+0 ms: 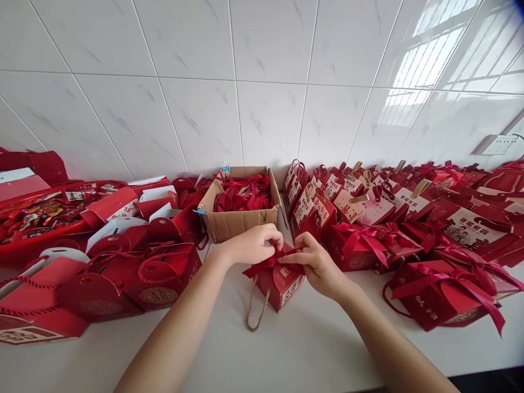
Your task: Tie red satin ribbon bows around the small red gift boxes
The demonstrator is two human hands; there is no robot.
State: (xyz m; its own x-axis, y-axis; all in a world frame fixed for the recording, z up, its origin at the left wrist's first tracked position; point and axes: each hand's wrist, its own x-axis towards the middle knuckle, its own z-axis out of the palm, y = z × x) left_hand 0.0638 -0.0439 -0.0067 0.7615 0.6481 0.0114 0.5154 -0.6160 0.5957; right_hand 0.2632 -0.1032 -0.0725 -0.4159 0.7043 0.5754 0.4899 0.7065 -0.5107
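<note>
A small red gift box (282,292) with pale lettering stands on the white counter in front of me. A dark red ribbon (266,266) lies across its top. My left hand (256,244) pinches the ribbon from the left, its thumb and fingers pressed together. From the right, my right hand (317,265) also pinches the ribbon between thumb and fingers, close to the box top. A gold twisted cord handle (257,314) hangs from the box's near left side onto the counter. The exact shape of the ribbon between my fingers is partly hidden.
Behind my hands stands a cardboard box (237,224) holding a heap of red ribbons (245,191). Open red boxes (158,278) crowd the left, beside a red tray (10,248) of wrapped sweets. Boxes with bows (440,292) and several closed boxes fill the right. A tiled wall (196,120) rises behind.
</note>
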